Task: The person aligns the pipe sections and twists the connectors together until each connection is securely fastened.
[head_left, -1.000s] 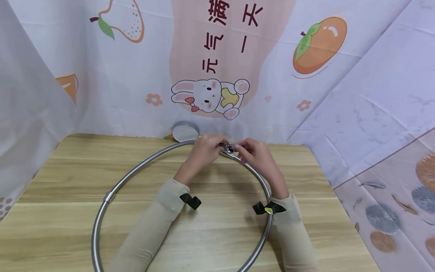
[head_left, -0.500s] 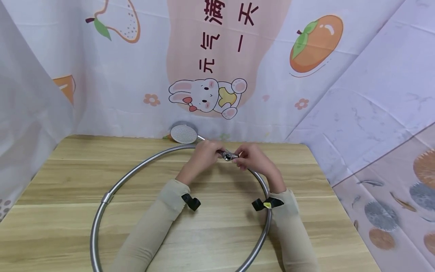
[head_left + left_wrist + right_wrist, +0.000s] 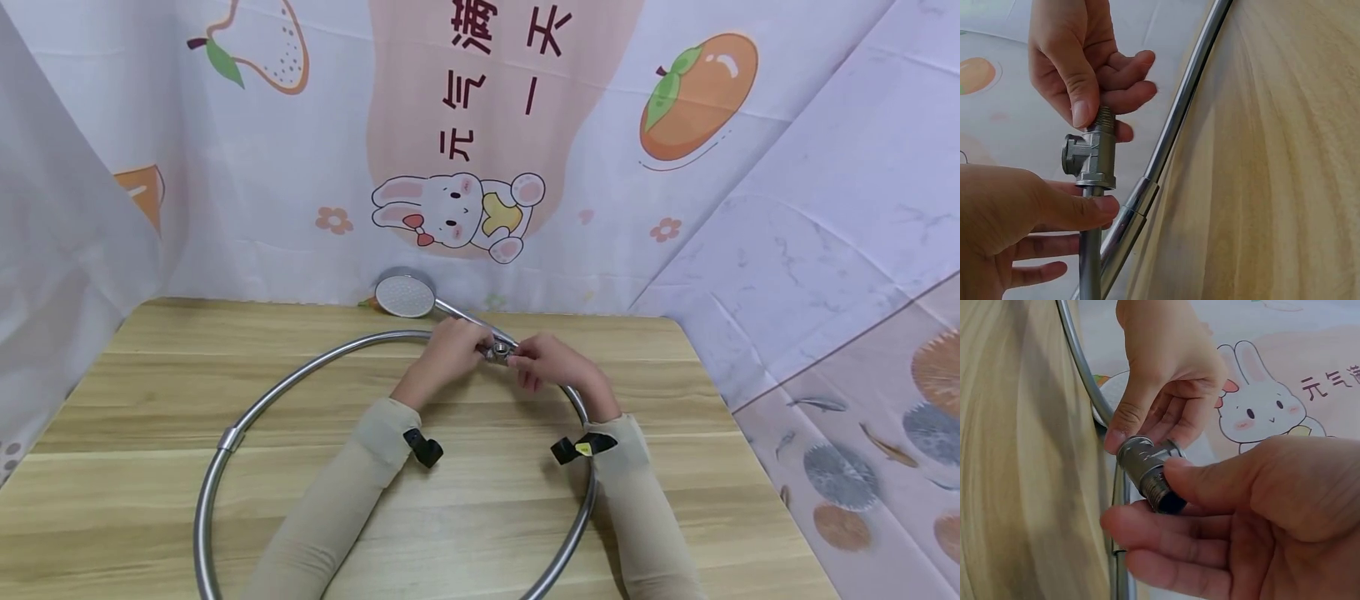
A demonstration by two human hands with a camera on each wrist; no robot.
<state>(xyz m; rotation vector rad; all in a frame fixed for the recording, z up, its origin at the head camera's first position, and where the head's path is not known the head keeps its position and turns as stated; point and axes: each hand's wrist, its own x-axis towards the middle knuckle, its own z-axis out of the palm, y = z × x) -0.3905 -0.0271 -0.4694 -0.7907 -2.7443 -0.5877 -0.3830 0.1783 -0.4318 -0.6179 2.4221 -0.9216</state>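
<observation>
My left hand [image 3: 447,350] pinches a grey metal tube [image 3: 1090,250] just below a metal tee fitting [image 3: 1094,156]. Thumb and fingers of my right hand [image 3: 553,360] pinch the fitting's threaded end [image 3: 1163,490], opposite the tube. The side outlet [image 3: 1071,155] of the tee points away from the wooden table in the left wrist view. Both hands are above the table's far edge. Behind them lies a round shower head [image 3: 405,296], its slim handle [image 3: 453,312] running right behind my left hand. How far the tube sits inside the tee is hidden.
A silver hose [image 3: 262,398] makes a wide loop on the wooden table [image 3: 465,500], with a collar [image 3: 231,439] on its left side. Its right side passes under my right wrist. A printed curtain [image 3: 300,167] hangs along the table's back edge.
Both hands have come slightly nearer with the tee fitting, which has turned between them. More of the shower head's handle shows behind my left hand. My right fingers have shifted on the threaded end.
</observation>
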